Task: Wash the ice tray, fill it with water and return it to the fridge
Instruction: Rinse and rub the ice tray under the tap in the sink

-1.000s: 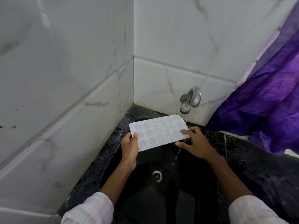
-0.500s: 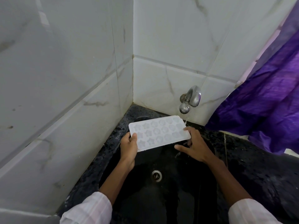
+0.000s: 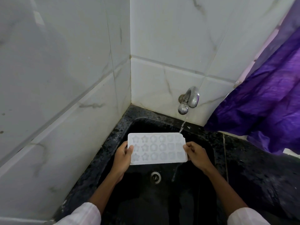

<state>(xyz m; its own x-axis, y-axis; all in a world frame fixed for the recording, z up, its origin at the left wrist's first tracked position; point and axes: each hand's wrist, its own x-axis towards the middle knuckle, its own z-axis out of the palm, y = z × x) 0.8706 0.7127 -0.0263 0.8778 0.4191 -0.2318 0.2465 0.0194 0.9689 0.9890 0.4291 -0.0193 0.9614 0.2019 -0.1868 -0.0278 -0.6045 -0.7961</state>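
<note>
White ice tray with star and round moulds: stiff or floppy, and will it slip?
Probably fairly stiff: the white ice tray spans flat between the left hand and right hand, held only at its short ends. Likely slippery, since the thin stream from the steel tap falls at its far right corner. Shallow moulds suggest spills if tilted.

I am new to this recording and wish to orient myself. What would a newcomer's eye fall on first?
A white ice tray, held by its short ends in the left hand and right hand over the black sink. A thin water stream from the steel tap on the tiled wall lands at its far right corner. A bright purple cloth hangs at the right.
</note>
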